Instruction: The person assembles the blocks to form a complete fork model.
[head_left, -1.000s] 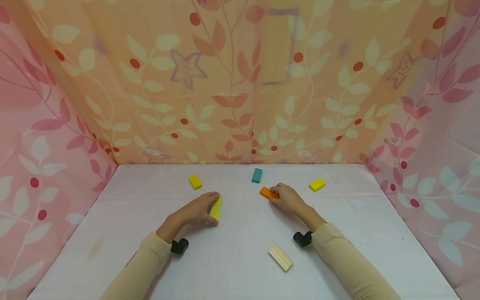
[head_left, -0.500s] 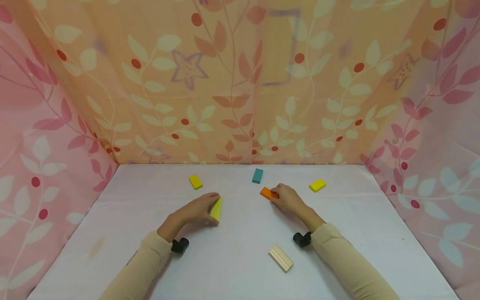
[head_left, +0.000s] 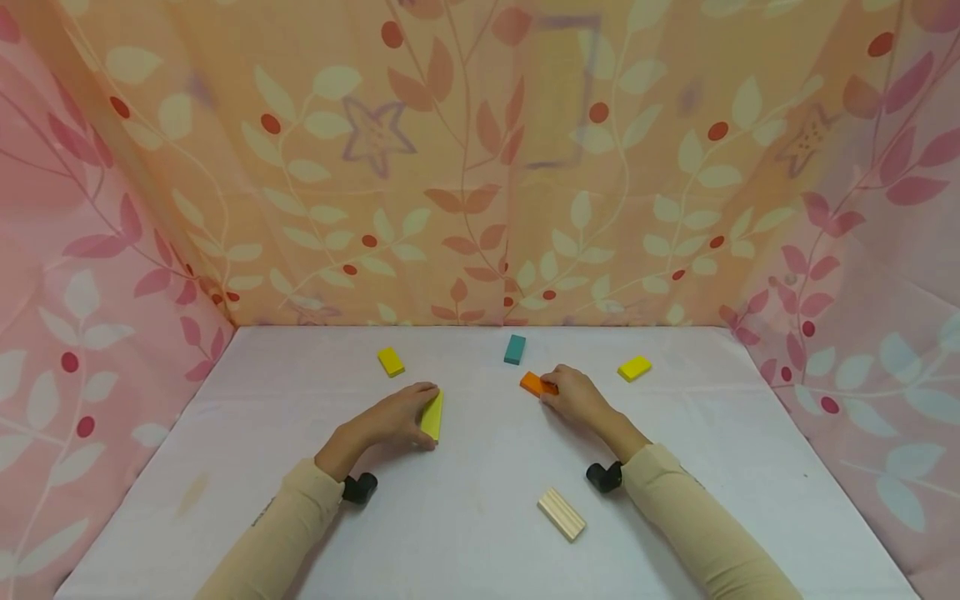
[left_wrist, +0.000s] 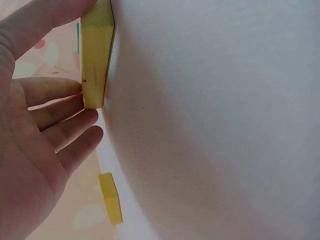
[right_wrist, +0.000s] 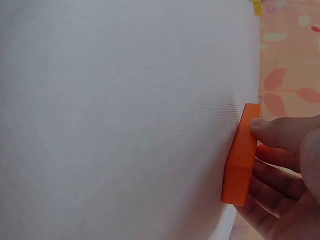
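My left hand [head_left: 392,415] spans a yellow block [head_left: 431,417], thumb at its near end and fingers at its far end. Up close in the left wrist view, the same yellow block [left_wrist: 96,57] sits low against the white cloth, the lower fingers spread loosely below it. To the right, my right hand [head_left: 579,398] pinches an orange block [head_left: 530,383] by its right end. The right wrist view has the thumb on one side of that orange block [right_wrist: 240,160] and the fingers behind it, partly hidden.
A teal block [head_left: 514,350] lies beyond the orange one. Yellow blocks lie at the back left [head_left: 391,362] and back right [head_left: 634,369]. Nearer the front is a grooved pale wooden block [head_left: 561,515]. Floral curtains [head_left: 480,167] enclose the white table [head_left: 480,550] on three sides.
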